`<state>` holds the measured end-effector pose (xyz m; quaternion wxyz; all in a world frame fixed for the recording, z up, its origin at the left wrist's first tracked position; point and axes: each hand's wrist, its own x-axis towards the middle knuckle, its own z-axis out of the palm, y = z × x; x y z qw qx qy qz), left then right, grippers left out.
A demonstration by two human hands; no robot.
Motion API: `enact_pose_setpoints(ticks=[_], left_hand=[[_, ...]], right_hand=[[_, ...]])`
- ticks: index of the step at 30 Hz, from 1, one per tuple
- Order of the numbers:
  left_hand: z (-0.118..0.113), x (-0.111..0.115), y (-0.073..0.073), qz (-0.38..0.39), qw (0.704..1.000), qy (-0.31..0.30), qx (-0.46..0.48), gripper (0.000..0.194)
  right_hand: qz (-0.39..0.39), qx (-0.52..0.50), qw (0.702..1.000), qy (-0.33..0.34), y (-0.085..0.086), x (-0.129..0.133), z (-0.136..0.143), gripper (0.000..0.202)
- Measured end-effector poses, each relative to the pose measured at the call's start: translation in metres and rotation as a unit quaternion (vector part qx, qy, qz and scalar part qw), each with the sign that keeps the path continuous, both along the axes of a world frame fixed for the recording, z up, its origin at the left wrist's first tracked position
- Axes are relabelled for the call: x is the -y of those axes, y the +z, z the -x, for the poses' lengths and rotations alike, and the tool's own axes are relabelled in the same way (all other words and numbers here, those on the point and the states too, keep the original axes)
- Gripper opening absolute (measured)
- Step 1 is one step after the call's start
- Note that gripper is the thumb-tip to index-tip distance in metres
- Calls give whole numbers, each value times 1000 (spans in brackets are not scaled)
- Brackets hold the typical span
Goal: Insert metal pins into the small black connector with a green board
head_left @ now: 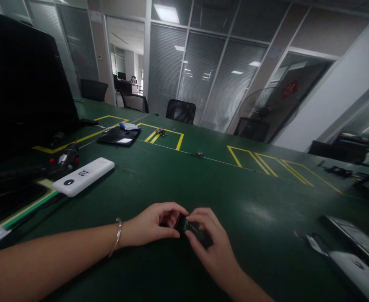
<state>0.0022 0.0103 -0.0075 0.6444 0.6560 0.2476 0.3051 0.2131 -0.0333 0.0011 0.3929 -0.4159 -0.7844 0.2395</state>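
Observation:
Just above the green tabletop (159,176), my two hands meet at the front middle. My left hand (159,224), with a silvery bracelet at the wrist, pinches a small black block-like piece (180,222) between thumb and fingers. From the other side, my right hand (208,233) closes thumb and forefinger on a small green piece (187,224) that looks like a circuit board. The black and green pieces touch or are joined; I cannot tell which. Fingers cover part of both.
A white power bank (84,176) marked 22 lies left, near a black monitor (24,84). Beyond is a black flat case (120,135). Small metal parts (161,132) and a dark piece (198,154) lie further back. Another white device (357,268) sits at right.

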Motion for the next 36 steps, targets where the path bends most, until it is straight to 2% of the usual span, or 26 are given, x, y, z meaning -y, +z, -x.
enact_pose_setpoints(ticks=[8,19,26,31,36], left_hand=[[-1,6,7,-42,997,1,-63,41],[-2,7,7,-72,992,27,-100,39],[-2,10,10,-94,988,29,-117,39],[-3,10,8,-65,994,22,-80,40],[-5,8,4,14,1000,0,-22,44]], right_hand=[[10,15,1000,12,1,1,1,20],[16,17,999,27,2,0,3,21],[18,-1,998,59,3,2,3,22],[17,-13,998,51,1,2,4,20],[-1,-4,1000,31,-2,0,3,18]])
